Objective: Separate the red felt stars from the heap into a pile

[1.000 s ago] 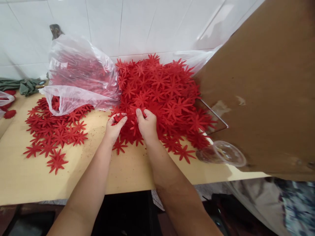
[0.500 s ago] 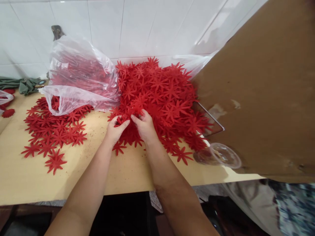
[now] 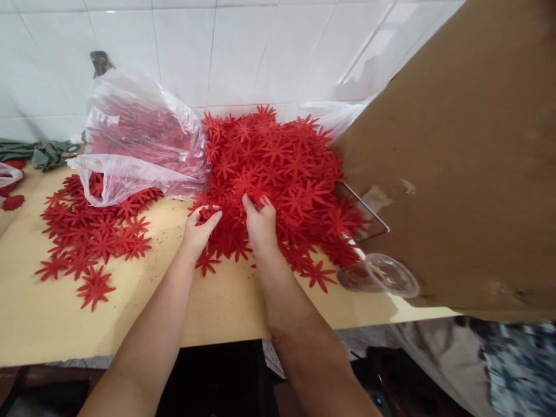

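A big heap of red flower-shaped cutouts (image 3: 278,168) with narrow petals lies on the wooden table (image 3: 217,307). At the heap's front left edge, my left hand (image 3: 200,229) is closed on a red flower cutout (image 3: 207,214), its thumb pressed over it. To the right, my right hand (image 3: 260,223) pinches another red cutout (image 3: 259,198) between thumb and fingers, against the front of the heap. The two hands are apart. How many pieces each one holds is hard to make out against the red behind.
A clear plastic bag (image 3: 147,127) full of red pieces stands at the back left, with a smaller spread of cutouts (image 3: 99,237) before it. A clear plastic cup (image 3: 382,275) lies on its side near the brown cardboard (image 3: 456,162) on the right. Green cloth (image 3: 47,155) lies far left.
My hands have drawn apart: the right moved right, the left slightly left, each with red cutout in its fingers. The whole view has shifted slightly.
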A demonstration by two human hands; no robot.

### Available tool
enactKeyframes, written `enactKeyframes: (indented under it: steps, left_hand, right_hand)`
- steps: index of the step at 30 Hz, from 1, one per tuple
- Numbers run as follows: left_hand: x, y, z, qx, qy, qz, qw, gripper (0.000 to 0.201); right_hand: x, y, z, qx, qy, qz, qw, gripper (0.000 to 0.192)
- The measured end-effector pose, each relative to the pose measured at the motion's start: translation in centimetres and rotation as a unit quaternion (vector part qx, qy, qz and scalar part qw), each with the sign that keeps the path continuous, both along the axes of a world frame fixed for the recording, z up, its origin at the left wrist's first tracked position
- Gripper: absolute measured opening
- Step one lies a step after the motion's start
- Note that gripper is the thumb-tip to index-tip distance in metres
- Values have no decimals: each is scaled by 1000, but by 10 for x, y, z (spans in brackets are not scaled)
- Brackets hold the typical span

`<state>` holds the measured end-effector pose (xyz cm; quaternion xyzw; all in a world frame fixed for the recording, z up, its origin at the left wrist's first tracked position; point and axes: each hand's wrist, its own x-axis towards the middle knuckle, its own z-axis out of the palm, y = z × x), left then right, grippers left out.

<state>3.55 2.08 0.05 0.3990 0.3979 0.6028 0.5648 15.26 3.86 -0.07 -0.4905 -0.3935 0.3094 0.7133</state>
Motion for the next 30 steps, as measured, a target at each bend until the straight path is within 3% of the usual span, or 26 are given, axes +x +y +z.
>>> enactKeyframes:
  steps: [5,11,15,19,21,23,27,30]
  left_hand:
    - [4,-9,6,-20,14,-76,997,31]
    - [4,-7,4,-36,56,-41,997,27]
    - [4,-6,2,-39,51,-33,997,29]
    - [2,-6,4,-53,3,-43,998,31]
    - [-1,-4,4,-58,-31,-36,997,31]
    - [-5,1,3,-52,-67,-32,996,31]
    - [-9,6,2,-58,-107,-45,992,33]
    - [-10,0,11,-92,-132,-66,985,47]
  right_hand:
    - [-13,-8,3,-13,-43,13,999,20]
    - [-11,-8,3,24,-81,4,996,29]
    - [12,-2,1,17,-128,-81,988,40]
    - [21,-7,5,27,-294,-182,938,53]
    - [14,-14,11,45,-372,-192,907,53]
    - [2,-23,18,71,-410,-142,898,46]
    - [-20,-32,22,103,-423,77,897,27]
    - [-24,-31,17,91,-436,162,880,40]
